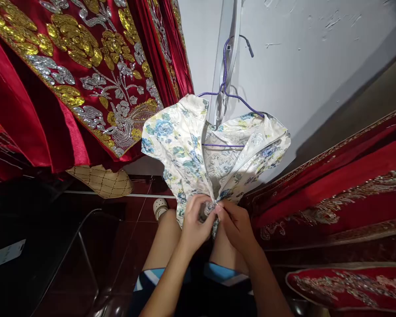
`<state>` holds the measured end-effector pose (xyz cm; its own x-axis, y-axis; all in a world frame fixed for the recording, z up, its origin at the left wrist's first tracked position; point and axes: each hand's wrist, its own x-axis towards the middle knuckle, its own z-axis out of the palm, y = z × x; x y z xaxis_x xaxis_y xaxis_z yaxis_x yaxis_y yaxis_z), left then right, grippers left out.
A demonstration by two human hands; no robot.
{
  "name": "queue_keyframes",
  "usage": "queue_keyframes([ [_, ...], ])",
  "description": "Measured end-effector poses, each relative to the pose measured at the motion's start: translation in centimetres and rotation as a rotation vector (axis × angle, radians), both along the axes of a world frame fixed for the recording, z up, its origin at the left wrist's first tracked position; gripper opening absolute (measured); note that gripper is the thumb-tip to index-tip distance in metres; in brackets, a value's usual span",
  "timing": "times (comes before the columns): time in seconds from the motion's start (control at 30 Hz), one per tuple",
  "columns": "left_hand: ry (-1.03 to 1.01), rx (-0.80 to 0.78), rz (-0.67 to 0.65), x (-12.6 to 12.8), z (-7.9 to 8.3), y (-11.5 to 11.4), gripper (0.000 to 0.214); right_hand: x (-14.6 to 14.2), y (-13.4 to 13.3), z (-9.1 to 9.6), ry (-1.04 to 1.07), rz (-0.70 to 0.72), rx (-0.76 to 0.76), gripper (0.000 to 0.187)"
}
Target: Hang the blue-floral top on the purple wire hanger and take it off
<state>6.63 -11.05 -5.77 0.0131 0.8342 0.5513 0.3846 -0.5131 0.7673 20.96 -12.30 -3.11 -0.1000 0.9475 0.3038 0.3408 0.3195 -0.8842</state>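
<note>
A cream dress with blue flower print (181, 145) hangs on a purple wire hanger (226, 94) from a white hook on the wall. Its front opening gapes at the top. My left hand (194, 222) and my right hand (236, 224) meet at the lower end of that opening, fingers pinched on the dress fabric edges where they join. What sits between the fingertips is too small to name.
Red garments with gold and silver sequin embroidery (79, 66) hang at the upper left, and more red embroidered cloth (336, 189) lies at the right. Below are my bare legs, a white shoe (160, 207), a dark red tiled floor and a black chair (36, 246).
</note>
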Motion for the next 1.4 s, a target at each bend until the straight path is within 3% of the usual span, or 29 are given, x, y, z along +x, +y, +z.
queue_keyframes([
  [0.03,0.009,-0.051,-0.082,0.2,0.4,0.3,0.002,0.7,0.3,0.2,-0.053,0.035,0.039,0.031],
  [0.17,0.030,-0.164,-0.251,0.8,1.1,1.2,0.018,3.9,3.0,2.6,-0.263,0.059,0.211,0.024],
  [0.27,0.060,-0.226,-0.326,1.2,0.9,0.9,0.020,5.5,6.2,6.6,-0.410,0.047,0.327,0.028],
  [0.37,0.080,-0.230,-0.321,1.4,1.0,0.3,0.021,5.6,9.2,11.6,-0.531,-0.047,0.478,0.027],
  [0.43,0.113,-0.216,-0.304,1.3,1.5,0.0,0.021,5.1,10.5,14.4,-0.511,-0.133,0.606,0.027],
  [0.5,0.180,-0.202,-0.292,1.0,2.1,-0.1,0.019,4.4,11.3,15.9,-0.434,-0.224,0.689,0.028],
  [0.57,0.286,-0.200,-0.287,0.7,2.7,-0.2,0.018,3.7,11.7,16.1,-0.364,-0.275,0.702,0.028],
  [0.8,0.802,-0.161,-0.351,0.8,3.1,-0.6,0.024,3.1,12.5,14.2,-0.208,-0.338,0.629,0.029],
  [0.93,0.897,-0.137,-0.414,0.6,4.4,0.6,0.022,3.2,11.9,14.4,-0.088,-0.288,0.560,0.028],
  [1.03,0.652,-0.076,-0.397,0.1,7.6,2.7,0.011,3.2,10.8,14.4,0.032,-0.317,0.521,0.027],
  [1.13,0.325,0.108,-0.245,-0.2,12.3,5.8,0.026,2.8,9.8,14.1,0.136,-0.308,0.456,0.025],
  [1.17,0.267,0.190,-0.175,-0.1,13.9,6.9,0.033,2.6,9.6,14.0,0.187,-0.288,0.430,0.024],
  [1.23,0.276,0.315,-0.168,0.3,16.6,8.9,0.030,2.3,9.6,13.6,0.307,-0.246,0.384,0.020],
  [1.3,0.338,0.388,-0.183,0.8,18.2,10.3,0.021,2.0,9.9,13.2,0.420,-0.210,0.350,0.017],
  [1.4,0.351,0.428,-0.137,1.6,18.7,10.7,0.021,1.4,10.4,12.3,0.497,-0.159,0.296,0.014],
])
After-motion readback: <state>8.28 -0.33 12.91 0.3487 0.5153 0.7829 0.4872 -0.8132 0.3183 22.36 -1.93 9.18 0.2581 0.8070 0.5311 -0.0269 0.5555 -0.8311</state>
